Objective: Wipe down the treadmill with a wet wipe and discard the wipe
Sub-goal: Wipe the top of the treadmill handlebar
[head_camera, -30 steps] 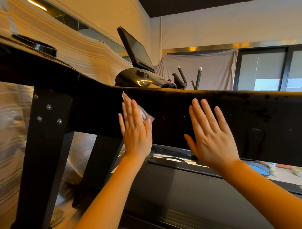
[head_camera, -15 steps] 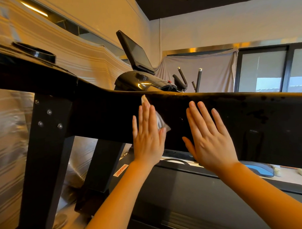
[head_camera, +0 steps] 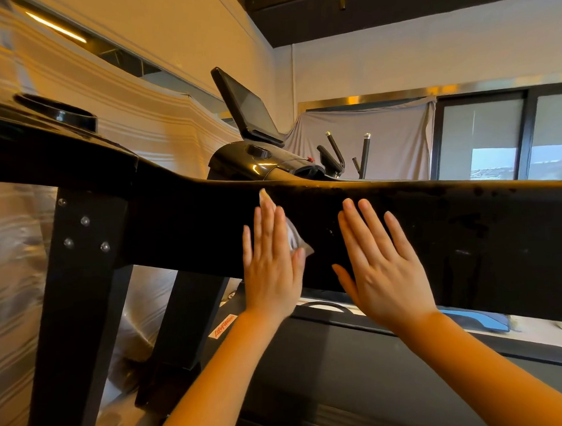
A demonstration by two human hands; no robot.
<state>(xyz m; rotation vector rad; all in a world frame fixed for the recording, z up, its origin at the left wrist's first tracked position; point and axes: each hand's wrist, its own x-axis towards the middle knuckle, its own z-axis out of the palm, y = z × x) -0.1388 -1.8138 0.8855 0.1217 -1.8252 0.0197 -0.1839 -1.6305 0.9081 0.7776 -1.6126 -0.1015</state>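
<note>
Up close, the left hand point(head_camera: 272, 270) presses a wet wipe point(head_camera: 295, 236) flat-fingered against the treadmill's black crossbar point(head_camera: 191, 228); the right hand point(head_camera: 382, 266) rests open beside it. Lower centre, a red label point(head_camera: 224, 325) blurs unreadable.

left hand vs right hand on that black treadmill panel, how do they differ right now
The left hand presses a wet wipe against the black panel; the right hand lies bare on it, with no wipe under it. The left hand's fingers are close together and point straight up; the right hand's are spread and lean left. The left hand reaches nearly to the panel's top edge, the right stops lower. Both are flat, palm to the panel.
</note>
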